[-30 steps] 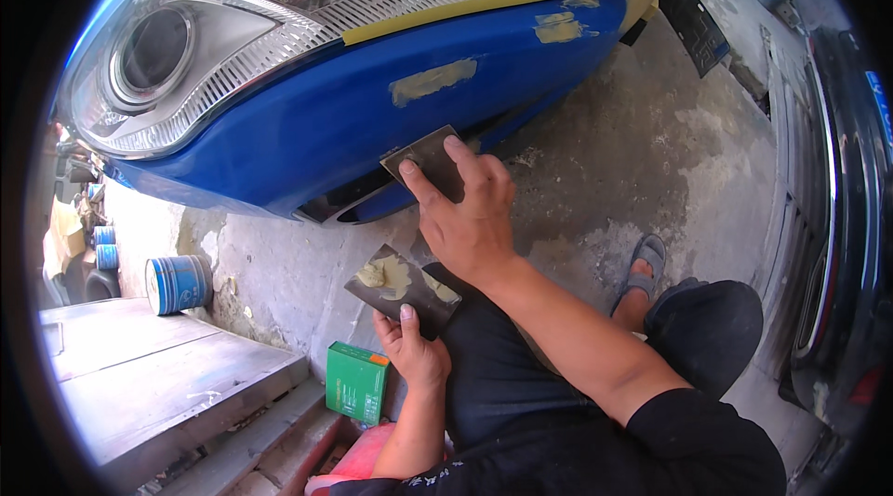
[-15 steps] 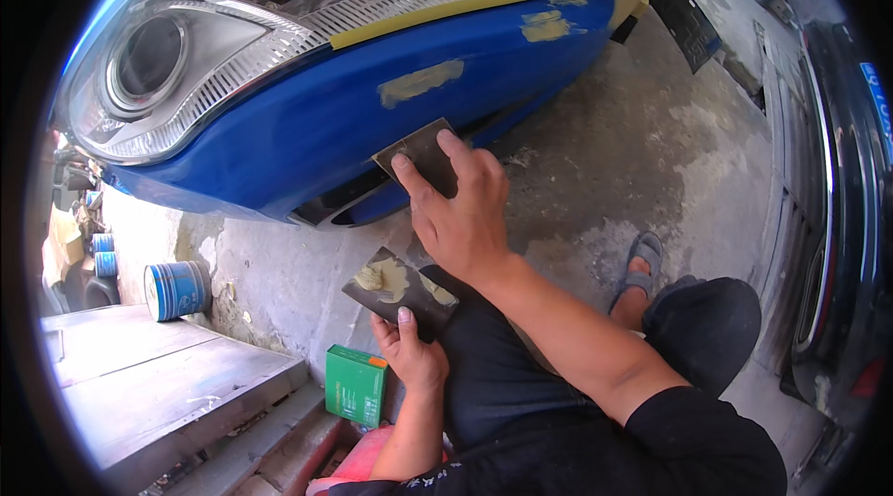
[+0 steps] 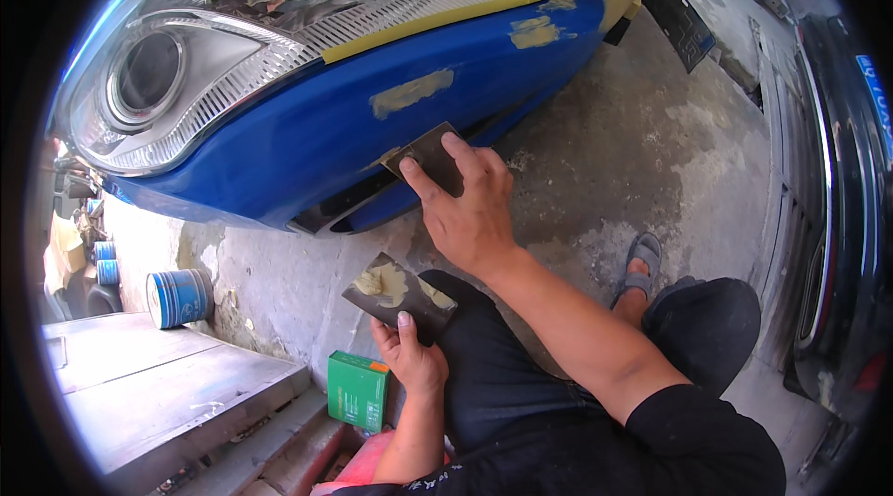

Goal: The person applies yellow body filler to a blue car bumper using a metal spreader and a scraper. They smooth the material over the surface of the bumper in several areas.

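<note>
My right hand (image 3: 476,212) grips a dark, flat putty spreader (image 3: 433,157), fingers spread over its face. The spreader's far edge rests against the lower part of a blue car bumper (image 3: 270,168), with a thin tan smear beside its left corner. Below and to the left, my left hand (image 3: 414,368) pinches a dark square plate (image 3: 406,312) by its near edge, thumb on top. Tan putty (image 3: 379,284) lies on that plate in a lump and smears. Above the spreader, a tan putty patch (image 3: 411,93) marks the bumper, and more patches show further right.
The headlight (image 3: 153,77) is edged with yellow masking tape (image 3: 428,20). A green box (image 3: 357,391) stands left of my left forearm. Beyond it are a grey platform (image 3: 177,380) and a blue can (image 3: 179,298). A dark car (image 3: 842,217) is at the right.
My right hand and the spreader have shifted slightly right and down, and a thin tan smear now shows at the spreader's left. My left hand keeps its hold on the plate.
</note>
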`<action>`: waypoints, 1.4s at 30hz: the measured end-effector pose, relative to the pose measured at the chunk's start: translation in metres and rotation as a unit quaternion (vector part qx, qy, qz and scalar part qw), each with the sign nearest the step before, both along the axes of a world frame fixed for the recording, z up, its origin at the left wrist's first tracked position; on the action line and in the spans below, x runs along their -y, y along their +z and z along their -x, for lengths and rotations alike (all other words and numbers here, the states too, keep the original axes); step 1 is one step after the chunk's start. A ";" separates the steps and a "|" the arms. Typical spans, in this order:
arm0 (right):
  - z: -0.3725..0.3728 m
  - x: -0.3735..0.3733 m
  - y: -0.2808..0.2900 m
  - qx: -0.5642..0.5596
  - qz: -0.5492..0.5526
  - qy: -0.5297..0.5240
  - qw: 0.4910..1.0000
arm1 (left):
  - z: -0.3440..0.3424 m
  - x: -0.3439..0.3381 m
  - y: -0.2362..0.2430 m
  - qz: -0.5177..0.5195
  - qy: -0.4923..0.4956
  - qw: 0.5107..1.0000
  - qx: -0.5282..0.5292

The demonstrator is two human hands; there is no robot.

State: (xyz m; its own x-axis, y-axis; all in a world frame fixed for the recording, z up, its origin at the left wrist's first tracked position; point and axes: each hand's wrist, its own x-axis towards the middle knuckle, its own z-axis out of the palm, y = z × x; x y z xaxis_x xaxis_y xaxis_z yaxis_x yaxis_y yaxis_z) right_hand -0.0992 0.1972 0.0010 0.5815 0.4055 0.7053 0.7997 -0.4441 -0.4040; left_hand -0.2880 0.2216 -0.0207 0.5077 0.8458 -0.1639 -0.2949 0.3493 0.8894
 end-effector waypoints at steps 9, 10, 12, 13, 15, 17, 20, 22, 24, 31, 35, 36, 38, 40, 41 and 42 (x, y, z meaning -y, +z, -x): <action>-0.010 0.011 -0.001 0.007 0.008 0.000 1.000 | 0.000 0.001 0.000 -0.001 0.006 1.000 -0.004; -0.009 0.013 -0.003 0.004 -0.004 0.003 1.000 | -0.001 0.001 0.000 -0.001 0.007 1.000 -0.004; -0.008 0.015 0.003 -0.005 -0.027 0.010 1.000 | 0.000 0.001 -0.001 0.001 0.009 1.000 -0.005; -0.010 0.015 0.003 -0.002 -0.026 0.010 1.000 | 0.000 0.000 -0.001 0.002 0.009 1.000 -0.005; -0.017 0.014 0.004 0.004 -0.021 0.007 1.000 | 0.000 0.001 -0.002 0.003 0.005 1.000 -0.004; -0.017 0.016 0.001 0.001 -0.009 0.003 1.000 | 0.000 0.001 -0.002 0.000 0.004 1.000 -0.005; -0.016 0.021 0.000 -0.005 -0.027 0.007 1.000 | 0.000 0.000 -0.001 0.003 0.002 1.000 -0.007; -0.018 0.021 0.004 -0.004 -0.032 0.009 0.999 | -0.001 0.000 0.000 0.003 0.002 1.000 -0.004; -0.024 0.022 0.006 0.004 -0.019 0.006 1.000 | -0.001 0.001 0.002 0.003 -0.001 1.000 -0.004; -0.020 0.025 0.004 0.003 -0.026 0.012 1.000 | 0.000 0.003 0.003 -0.001 0.000 1.000 -0.001; -0.024 0.028 0.001 0.004 0.002 0.002 1.000 | -0.002 0.005 0.008 0.002 0.006 1.000 0.010; -0.021 0.029 0.002 -0.003 0.010 0.003 1.000 | -0.001 0.005 0.007 0.003 0.009 1.000 0.011; -0.016 0.027 0.009 0.004 -0.004 0.020 1.000 | 0.000 0.006 0.007 0.006 0.014 1.000 0.010; -0.010 0.018 0.011 0.006 -0.003 0.021 1.000 | 0.001 0.007 0.005 0.000 0.017 1.000 0.008; -0.007 0.011 0.010 0.010 0.004 0.013 1.000 | 0.000 0.006 0.005 -0.005 0.018 1.000 0.009; -0.006 0.007 0.009 0.013 0.010 0.005 1.000 | 0.000 0.006 0.005 -0.002 0.017 1.000 0.009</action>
State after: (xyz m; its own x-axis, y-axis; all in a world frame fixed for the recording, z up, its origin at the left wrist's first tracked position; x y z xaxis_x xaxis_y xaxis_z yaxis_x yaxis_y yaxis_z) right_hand -0.0934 0.1901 0.0104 0.5588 0.4254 0.7119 0.8142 -0.4444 -0.3735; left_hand -0.2879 0.2157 -0.0157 0.4815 0.8631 -0.1520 -0.3228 0.3359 0.8849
